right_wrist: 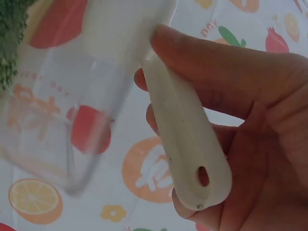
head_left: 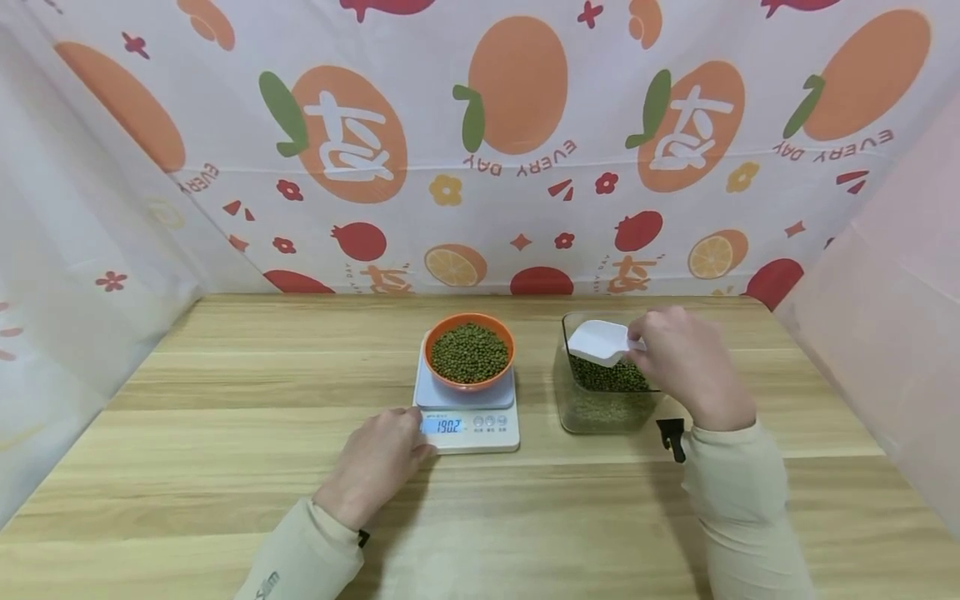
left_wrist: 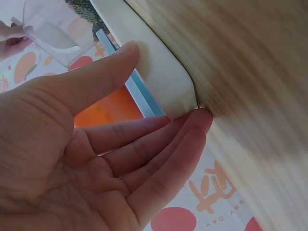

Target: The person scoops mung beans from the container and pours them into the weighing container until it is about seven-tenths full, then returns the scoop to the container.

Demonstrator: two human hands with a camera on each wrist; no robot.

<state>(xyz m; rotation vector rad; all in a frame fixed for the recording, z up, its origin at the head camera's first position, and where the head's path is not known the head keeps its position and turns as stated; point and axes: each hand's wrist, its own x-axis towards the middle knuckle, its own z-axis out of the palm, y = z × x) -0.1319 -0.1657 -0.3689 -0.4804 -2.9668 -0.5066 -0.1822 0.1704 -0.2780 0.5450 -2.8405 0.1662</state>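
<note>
An orange bowl (head_left: 469, 385) full of green mung beans (head_left: 469, 352) stands on a white kitchen scale (head_left: 491, 439), whose display reads 190.2. At the scale's front left corner, my left hand (head_left: 382, 454) holds on with thumb and fingertips; the left wrist view shows the thumb (left_wrist: 108, 72) against the scale's edge. In my right hand (head_left: 678, 358) is a white scoop (head_left: 597, 342), gripped by its handle (right_wrist: 185, 134). Its pan is over a clear plastic container (head_left: 592, 417) that holds more mung beans (head_left: 609, 375). The right wrist view shows the fingers wrapped behind the handle.
Everything stands on a light wood-grain table (head_left: 247, 392). A fruit-printed curtain (head_left: 420, 217) hangs along its back edge, and plain pale cloth hangs at the right. A black clip (head_left: 672, 437) shows by my right sleeve.
</note>
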